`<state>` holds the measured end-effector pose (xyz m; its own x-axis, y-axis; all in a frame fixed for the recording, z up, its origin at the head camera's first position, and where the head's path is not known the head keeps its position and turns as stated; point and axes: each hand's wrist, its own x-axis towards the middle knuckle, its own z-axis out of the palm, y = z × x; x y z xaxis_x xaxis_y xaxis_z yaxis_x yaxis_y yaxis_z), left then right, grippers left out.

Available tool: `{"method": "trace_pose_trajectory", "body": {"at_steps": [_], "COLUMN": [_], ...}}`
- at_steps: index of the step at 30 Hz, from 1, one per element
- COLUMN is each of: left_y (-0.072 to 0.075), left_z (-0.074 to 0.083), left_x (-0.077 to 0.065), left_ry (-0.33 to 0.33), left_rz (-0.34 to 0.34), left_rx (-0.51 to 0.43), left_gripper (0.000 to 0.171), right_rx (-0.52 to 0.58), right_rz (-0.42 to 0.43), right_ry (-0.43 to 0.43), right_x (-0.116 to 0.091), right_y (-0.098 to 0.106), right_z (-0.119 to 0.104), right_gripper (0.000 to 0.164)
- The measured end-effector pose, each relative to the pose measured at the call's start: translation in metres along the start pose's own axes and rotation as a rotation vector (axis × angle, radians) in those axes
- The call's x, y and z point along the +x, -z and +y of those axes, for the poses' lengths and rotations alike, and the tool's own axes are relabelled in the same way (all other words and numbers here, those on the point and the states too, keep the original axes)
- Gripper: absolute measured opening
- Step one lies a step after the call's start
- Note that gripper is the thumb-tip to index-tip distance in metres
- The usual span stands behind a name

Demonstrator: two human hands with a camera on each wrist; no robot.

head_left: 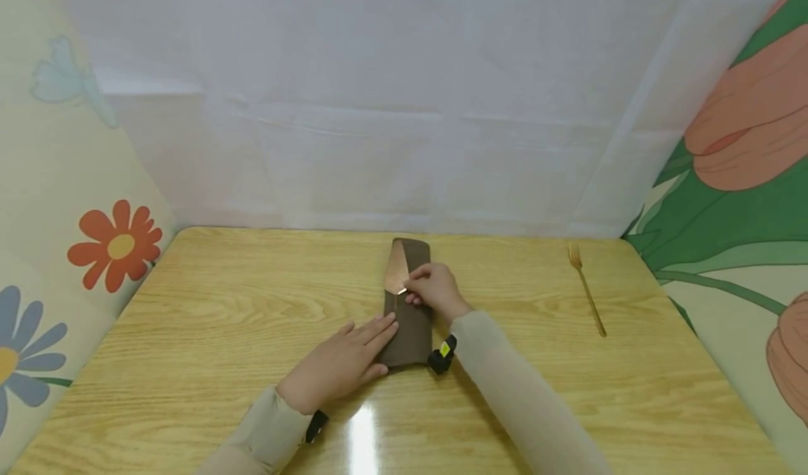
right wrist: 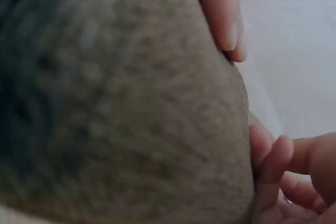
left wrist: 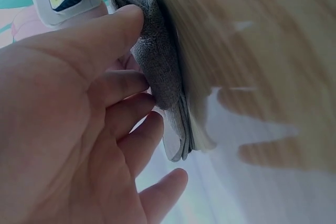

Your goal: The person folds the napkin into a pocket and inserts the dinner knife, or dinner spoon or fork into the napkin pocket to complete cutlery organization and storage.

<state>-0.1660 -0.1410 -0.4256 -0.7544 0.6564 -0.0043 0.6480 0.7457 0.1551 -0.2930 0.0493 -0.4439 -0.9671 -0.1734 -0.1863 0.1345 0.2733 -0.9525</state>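
Note:
A dark brown cloth napkin (head_left: pixel 409 331), folded into a long narrow strip, lies on the table, with a lighter tan area (head_left: pixel 396 268) along its upper left. My left hand (head_left: pixel 344 359) rests with its straight fingers on the napkin's lower left edge. In the left wrist view, thumb and fingertips meet the thick folded cloth (left wrist: pixel 157 51). My right hand (head_left: pixel 435 289) is over the napkin's upper half, fingers curled, pinching a thin shiny piece (head_left: pixel 402 291) at the lower end of the tan area. Its kind cannot be told; the fingers hide most of it.
A gold fork (head_left: pixel 588 289) lies on the right of the wooden table (head_left: pixel 252 292), tines away from me. White cloth (head_left: pixel 353 110) hangs behind the table's far edge. Flower-patterned panels (head_left: pixel 120 247) stand at both sides.

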Motion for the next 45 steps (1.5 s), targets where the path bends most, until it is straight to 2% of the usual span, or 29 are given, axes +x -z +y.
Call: {"method": "trace_pose_trajectory", "body": {"at_steps": [5,9,12,17,23,28,33,40,45], "left_y": [0.000,-0.002,-0.002,-0.001,-0.002,-0.004,-0.005,-0.006,-0.006], "left_z": [0.000,0.000,0.000,0.000,0.001,0.000,-0.001,-0.002,-0.002], "left_x": [0.002,0.001,0.000,0.000,0.001,0.002,0.001,0.000,0.001], "left_ry": [-0.005,0.000,-0.001,-0.002,0.005,-0.007,-0.021,-0.027,-0.034], "left_rz": [-0.018,-0.023,-0.021,-0.017,-0.015,-0.004,0.014,0.029,0.029], "left_rx": [-0.030,-0.041,-0.042,-0.044,-0.049,-0.025,0.000,0.021,0.014], "left_gripper": [0.062,0.062,0.062,0.062,0.062,0.063,0.063,0.063,0.062], "right_rx": [-0.036,-0.050,-0.027,0.081,0.075,0.041,-0.078,-0.449,-0.560], "right_rz": [-0.043,-0.030,-0.021,-0.057,-0.094,-0.055,0.021,0.137,0.226], "right_ry": [0.081,0.115,0.114,0.082,0.090,0.159,0.242,0.384,0.385], "right_x": [0.004,0.003,0.002,-0.002,-0.008,-0.015,-0.023,-0.029,-0.028], "right_y": [-0.001,-0.002,-0.002,0.003,0.022,0.047,0.079,0.126,0.160], "right_z": [0.003,0.005,0.005,0.002,-0.001,0.000,0.004,0.014,0.020], "right_gripper": [0.018,0.018,0.020,0.021,0.022,0.020,0.019,0.019,0.022]}}
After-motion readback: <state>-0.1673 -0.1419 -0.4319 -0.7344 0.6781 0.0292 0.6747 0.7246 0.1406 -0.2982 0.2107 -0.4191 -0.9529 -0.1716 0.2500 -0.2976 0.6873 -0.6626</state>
